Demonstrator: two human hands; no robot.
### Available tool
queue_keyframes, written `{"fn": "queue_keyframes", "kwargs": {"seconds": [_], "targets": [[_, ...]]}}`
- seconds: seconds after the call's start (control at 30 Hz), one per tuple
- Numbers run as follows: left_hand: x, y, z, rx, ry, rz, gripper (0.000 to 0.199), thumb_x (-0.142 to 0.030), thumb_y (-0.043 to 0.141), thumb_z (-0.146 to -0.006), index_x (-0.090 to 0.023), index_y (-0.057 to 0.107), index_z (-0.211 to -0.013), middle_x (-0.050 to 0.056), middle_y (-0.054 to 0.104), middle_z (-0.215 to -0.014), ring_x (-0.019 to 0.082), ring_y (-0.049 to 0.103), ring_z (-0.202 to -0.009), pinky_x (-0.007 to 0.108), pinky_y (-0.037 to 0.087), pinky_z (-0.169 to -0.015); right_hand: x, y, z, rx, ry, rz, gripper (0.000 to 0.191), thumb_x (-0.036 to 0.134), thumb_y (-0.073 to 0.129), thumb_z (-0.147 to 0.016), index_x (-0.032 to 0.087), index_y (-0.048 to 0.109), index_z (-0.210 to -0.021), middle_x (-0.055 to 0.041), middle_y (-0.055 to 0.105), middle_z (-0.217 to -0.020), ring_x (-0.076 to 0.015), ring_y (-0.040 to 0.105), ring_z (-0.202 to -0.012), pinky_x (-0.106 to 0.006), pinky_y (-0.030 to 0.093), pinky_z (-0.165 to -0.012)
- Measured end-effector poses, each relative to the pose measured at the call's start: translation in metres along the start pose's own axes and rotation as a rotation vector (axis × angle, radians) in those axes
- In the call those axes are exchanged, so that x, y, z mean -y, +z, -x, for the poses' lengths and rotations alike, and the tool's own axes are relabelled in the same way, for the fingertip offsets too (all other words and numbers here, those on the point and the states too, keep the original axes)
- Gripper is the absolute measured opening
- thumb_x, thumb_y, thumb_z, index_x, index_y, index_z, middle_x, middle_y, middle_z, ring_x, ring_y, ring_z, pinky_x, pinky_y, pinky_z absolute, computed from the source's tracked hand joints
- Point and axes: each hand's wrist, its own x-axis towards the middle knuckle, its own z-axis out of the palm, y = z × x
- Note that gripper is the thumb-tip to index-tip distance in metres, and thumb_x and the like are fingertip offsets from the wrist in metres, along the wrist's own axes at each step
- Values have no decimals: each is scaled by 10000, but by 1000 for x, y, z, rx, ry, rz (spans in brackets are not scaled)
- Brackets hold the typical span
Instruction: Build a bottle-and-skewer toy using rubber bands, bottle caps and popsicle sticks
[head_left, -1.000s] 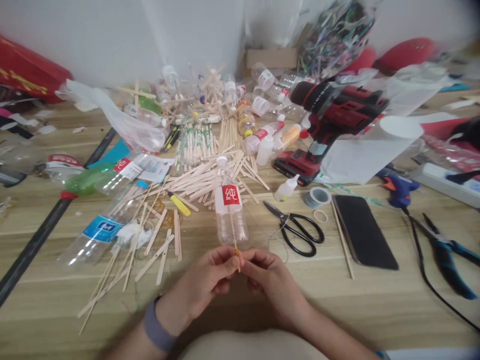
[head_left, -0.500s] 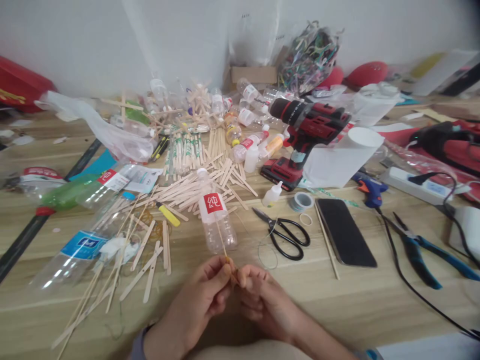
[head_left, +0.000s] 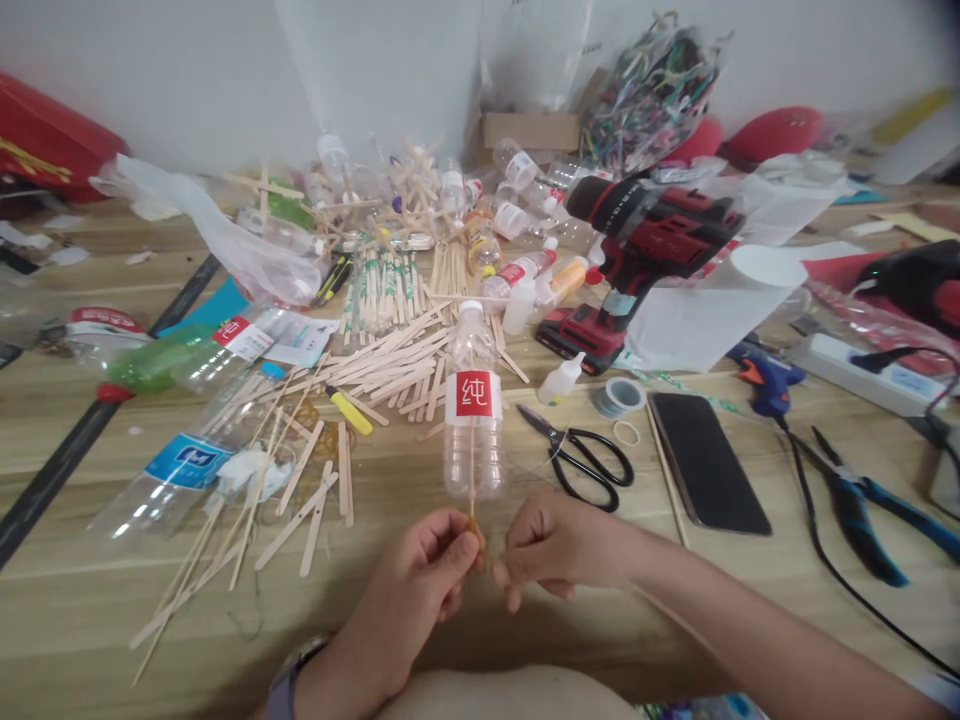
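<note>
My left hand [head_left: 431, 570] pinches a thin wooden skewer [head_left: 472, 470] near its lower end, where a small orange band, like a rubber band, shows at the fingertips. The skewer points away from me, in front of an upright clear plastic bottle [head_left: 474, 455] with a red and white label. Just to the right, my right hand [head_left: 551, 550] is closed, thumb and fingers curled together close to the band. Whether it grips a strand of the band is too small to make out. Black-handled scissors [head_left: 581, 460] lie beyond my right hand.
Loose craft sticks [head_left: 390, 370] and more bottles spread behind the bottle. A red drill [head_left: 637, 250] stands at back right. A phone [head_left: 709, 460], glue gun [head_left: 769, 380] and pliers [head_left: 855, 510] lie right. Skewers [head_left: 180, 570] and a blue-labelled bottle [head_left: 180, 465] lie left.
My right hand has moved right, away from my left fingertips, and turned palm down. The left hand keeps its pinch on the skewer, now more upright in view. The camera view has shifted slightly.
</note>
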Motion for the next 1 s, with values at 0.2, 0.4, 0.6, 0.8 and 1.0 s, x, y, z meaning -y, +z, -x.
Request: {"fn": "queue_keyframes", "kwargs": {"seconds": [0.2, 0.4, 0.6, 0.8, 1.0], "targets": [[1, 0, -2, -40, 39, 47, 483, -602, 764, -642, -184, 566, -779, -73, 461, -611, 75, 306, -523, 231, 196, -481, -9, 25, -15, -241, -181, -55, 217, 301, 836, -639, 195, 718, -491, 63, 487, -418, -71, 306, -458, -256, 163, -468], [4, -1, -5, -28, -24, 256, 412, -468, 839, -599, -180, 603, -774, -45, 509, -664, 80, 354, -563, 214, 230, -498, -19, 48, -21, -276, -224, -269, 432, 605, 799, -615, 191, 698, -544, 45, 495, -468, -69, 241, -442, -268, 156, -462], [3, -5, 1, -85, 296, -177, 260, -437, 649, -825, -183, 708, -826, 42, 621, -831, 150, 558, -684, 250, 442, -583, -24, 50, -20, -352, -212, -377, 497, 623, 780, -649, 171, 607, -536, 72, 398, -430, -54, 201, -418, -267, 101, -441], [10, -13, 6, -306, 713, -787, 193, -188, 557, -885, -245, 736, -837, 71, 761, -883, 212, 711, -831, 296, 544, -749, -25, 51, -24, -397, -190, -406, 503, 615, 796, -630, 169, 580, -547, 98, 296, -415, -49, 173, -419, -269, 71, -440], [15, -12, 5, -380, 913, -988, 167, -136, 565, -878, -236, 698, -863, 79, 779, -974, 211, 737, -883, 299, 574, -800, -22, 53, -21, -460, -225, -410, 498, 612, 789, -640, 173, 577, -545, 88, 311, -445, -56, 198, -441, -267, 97, -440]]}}
